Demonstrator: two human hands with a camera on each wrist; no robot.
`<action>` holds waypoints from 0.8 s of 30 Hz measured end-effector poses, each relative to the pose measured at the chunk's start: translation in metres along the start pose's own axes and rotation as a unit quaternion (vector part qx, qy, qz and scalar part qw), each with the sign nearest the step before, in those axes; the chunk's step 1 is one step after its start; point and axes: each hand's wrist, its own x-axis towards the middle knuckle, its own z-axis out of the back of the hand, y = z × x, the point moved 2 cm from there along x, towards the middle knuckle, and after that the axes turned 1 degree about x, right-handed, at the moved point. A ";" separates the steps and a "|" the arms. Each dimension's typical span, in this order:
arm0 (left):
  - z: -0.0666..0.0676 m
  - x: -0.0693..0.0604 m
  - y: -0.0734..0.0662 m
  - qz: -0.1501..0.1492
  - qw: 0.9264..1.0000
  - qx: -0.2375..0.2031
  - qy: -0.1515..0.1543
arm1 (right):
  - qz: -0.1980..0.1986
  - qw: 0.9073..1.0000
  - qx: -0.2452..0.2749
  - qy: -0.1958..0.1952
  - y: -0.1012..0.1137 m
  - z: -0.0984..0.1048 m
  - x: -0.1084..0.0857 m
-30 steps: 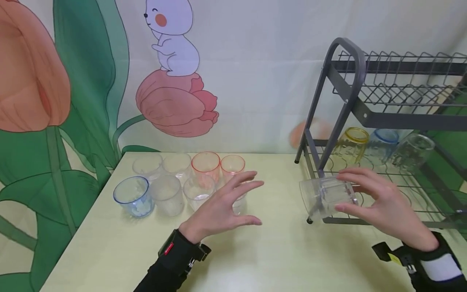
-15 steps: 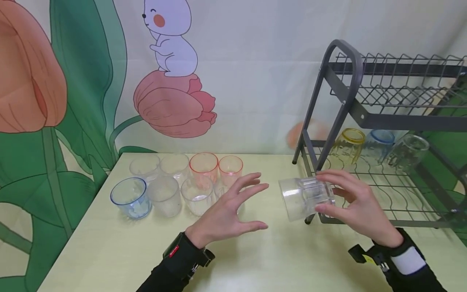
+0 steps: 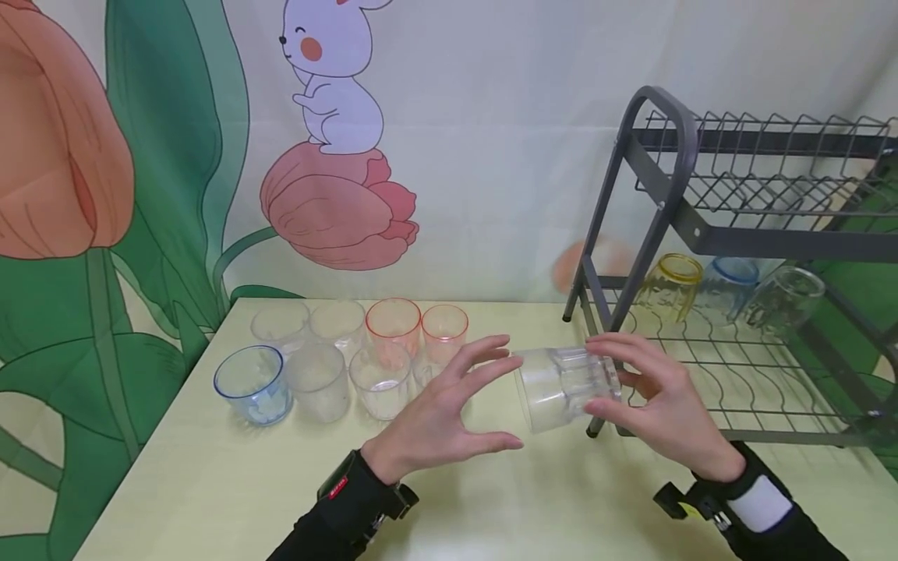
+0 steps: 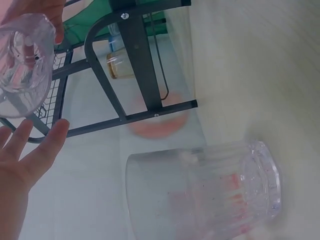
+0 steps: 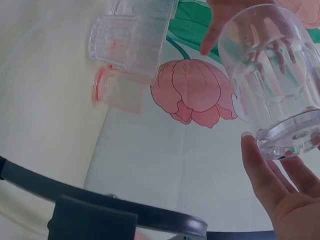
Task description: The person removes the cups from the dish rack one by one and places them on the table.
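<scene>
My right hand point(image 3: 662, 409) grips a clear glass point(image 3: 554, 389) near its base, with the thumb below and the fingers above. The glass lies sideways in the air, its rim toward my left hand. My left hand point(image 3: 445, 417) is spread, thumb and fingers apart, at the rim of that glass. In the left wrist view its fingertips point(image 4: 61, 127) show a gap from the held glass point(image 4: 25, 65). Behind my left hand stand several upright glasses: a blue-rimmed glass point(image 3: 254, 386), red-rimmed glasses point(image 3: 393, 323) and clear ones point(image 3: 319, 382), some partly hidden by the hand.
A dark two-tier wire rack point(image 3: 648, 265) stands at the right. On its lower shelf are an upside-down yellow glass point(image 3: 669, 288), a blue glass point(image 3: 730, 288) and a tilted clear glass point(image 3: 782, 300). The pale table point(image 3: 210, 491) meets a printed cloth backdrop point(image 3: 491, 195) behind.
My right hand has carried the clear glass leftward, away from the rack's front. My left hand has shifted slightly right, and the gap between it and the glass has closed in the head view.
</scene>
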 end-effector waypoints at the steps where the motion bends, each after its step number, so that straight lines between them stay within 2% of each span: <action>1: 0.000 0.000 0.000 -0.001 1.000 0.000 0.000 | 0.001 1.000 -0.002 -0.002 0.001 -0.001 0.000; 6: 0.000 0.001 -0.001 -0.006 1.000 -0.005 -0.009 | 0.000 1.000 0.000 -0.011 0.002 -0.007 0.002; 18: -0.003 0.002 -0.004 -0.020 0.997 -0.069 -0.026 | -0.012 0.999 0.034 -0.004 0.002 -0.022 0.003; 24: -0.004 -0.003 -0.003 -0.024 0.998 -0.056 -0.022 | -0.025 0.999 0.033 0.022 0.002 -0.023 0.000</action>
